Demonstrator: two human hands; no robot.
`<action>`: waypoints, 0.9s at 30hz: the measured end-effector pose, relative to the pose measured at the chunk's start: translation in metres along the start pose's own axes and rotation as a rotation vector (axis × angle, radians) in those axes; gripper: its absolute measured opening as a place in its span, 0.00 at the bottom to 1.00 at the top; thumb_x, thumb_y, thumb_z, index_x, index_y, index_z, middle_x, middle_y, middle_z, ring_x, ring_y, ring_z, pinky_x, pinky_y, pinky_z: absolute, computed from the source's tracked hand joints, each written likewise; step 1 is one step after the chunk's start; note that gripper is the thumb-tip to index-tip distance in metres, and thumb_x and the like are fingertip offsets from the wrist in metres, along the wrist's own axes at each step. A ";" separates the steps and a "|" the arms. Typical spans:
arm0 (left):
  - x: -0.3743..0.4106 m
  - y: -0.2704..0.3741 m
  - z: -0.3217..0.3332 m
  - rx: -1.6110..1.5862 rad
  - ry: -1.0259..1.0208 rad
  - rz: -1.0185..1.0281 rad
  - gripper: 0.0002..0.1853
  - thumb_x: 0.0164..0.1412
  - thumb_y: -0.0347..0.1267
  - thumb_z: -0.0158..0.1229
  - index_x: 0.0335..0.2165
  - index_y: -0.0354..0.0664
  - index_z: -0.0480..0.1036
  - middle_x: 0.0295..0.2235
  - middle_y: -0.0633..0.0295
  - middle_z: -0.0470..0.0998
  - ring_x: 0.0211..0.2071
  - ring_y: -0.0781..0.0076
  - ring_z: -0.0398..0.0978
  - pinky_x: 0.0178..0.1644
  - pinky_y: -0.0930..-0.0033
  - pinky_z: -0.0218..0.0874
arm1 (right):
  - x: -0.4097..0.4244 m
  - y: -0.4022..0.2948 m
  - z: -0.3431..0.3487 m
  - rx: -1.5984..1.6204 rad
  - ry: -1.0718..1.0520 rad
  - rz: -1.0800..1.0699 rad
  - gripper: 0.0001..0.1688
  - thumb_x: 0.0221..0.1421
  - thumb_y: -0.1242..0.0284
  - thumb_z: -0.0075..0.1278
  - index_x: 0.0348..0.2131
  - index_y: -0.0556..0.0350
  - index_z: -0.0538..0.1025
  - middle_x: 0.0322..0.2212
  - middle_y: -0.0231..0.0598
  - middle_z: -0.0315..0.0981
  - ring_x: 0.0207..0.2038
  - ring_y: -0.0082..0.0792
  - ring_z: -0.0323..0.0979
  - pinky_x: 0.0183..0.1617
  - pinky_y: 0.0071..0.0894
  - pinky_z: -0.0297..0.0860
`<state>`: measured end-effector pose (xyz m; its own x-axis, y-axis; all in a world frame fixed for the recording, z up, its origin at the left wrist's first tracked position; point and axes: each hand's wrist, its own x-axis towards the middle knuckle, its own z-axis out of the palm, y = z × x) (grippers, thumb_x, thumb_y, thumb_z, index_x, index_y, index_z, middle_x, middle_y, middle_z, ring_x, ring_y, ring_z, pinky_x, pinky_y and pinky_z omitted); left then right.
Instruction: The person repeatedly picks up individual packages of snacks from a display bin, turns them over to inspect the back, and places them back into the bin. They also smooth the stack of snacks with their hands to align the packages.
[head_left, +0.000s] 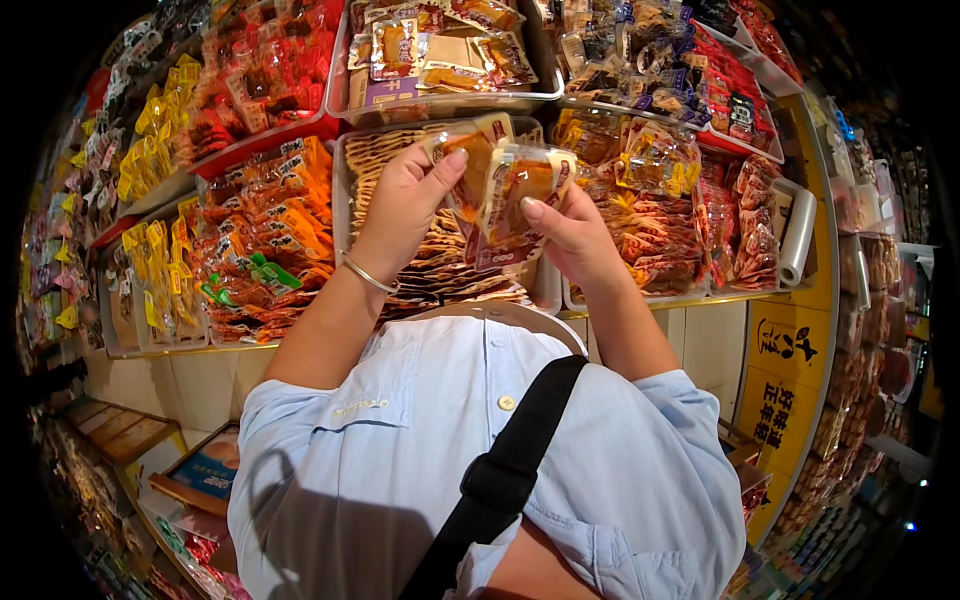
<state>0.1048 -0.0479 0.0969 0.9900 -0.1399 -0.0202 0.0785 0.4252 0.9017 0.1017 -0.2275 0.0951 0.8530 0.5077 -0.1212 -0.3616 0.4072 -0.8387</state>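
Observation:
Above a clear plastic bin (341, 217), my left hand (412, 195) grips a clear-fronted snack packet (472, 169) between thumb and fingers. My right hand (574, 229) pinches another snack packet (525, 195) by its right side; it overlaps the first. Both hold brownish food behind clear film with printed, cream-coloured edges. Another packet edge shows beneath them, and which hand bears it I cannot tell. Under my hands, similar packets (450, 270) stand in tight rows in the bin. A bracelet circles my left wrist.
Behind is a bin of flat packets (450, 105). Orange packets (300, 195) fill a bin to the left, yellow ones (154, 247) farther left. Red and brown packets (645, 240) lie to the right, beside a roll of clear plastic bags (796, 236). A yellow printed panel (787, 345) borders the display.

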 end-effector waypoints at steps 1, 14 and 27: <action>0.002 0.000 -0.002 -0.002 0.013 0.007 0.13 0.56 0.34 0.49 0.37 0.35 0.67 0.32 0.65 0.73 0.31 0.84 0.68 0.37 0.81 0.59 | 0.002 0.001 -0.003 0.011 0.034 -0.035 0.24 0.49 0.72 0.48 0.46 0.59 0.60 0.40 0.34 0.65 0.43 0.25 0.63 0.48 0.28 0.59; 0.005 -0.025 0.009 0.439 0.016 0.134 0.25 0.58 0.45 0.41 0.44 0.34 0.57 0.39 0.56 0.66 0.39 0.71 0.65 0.43 0.73 0.57 | 0.025 0.021 -0.006 -0.159 0.119 -0.070 0.24 0.51 0.74 0.47 0.45 0.59 0.56 0.38 0.35 0.62 0.40 0.20 0.61 0.44 0.23 0.61; 0.143 -0.042 -0.080 0.887 0.270 0.362 0.23 0.51 0.39 0.51 0.40 0.31 0.62 0.39 0.47 0.66 0.42 0.57 0.63 0.46 0.66 0.54 | 0.036 0.030 -0.004 0.286 0.258 0.025 0.27 0.45 0.74 0.52 0.45 0.53 0.59 0.37 0.35 0.65 0.40 0.26 0.65 0.43 0.28 0.64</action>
<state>0.2520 -0.0138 0.0218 0.9391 0.1213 0.3216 -0.2408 -0.4354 0.8674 0.1231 -0.2004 0.0637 0.8961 0.3270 -0.3000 -0.4427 0.6110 -0.6563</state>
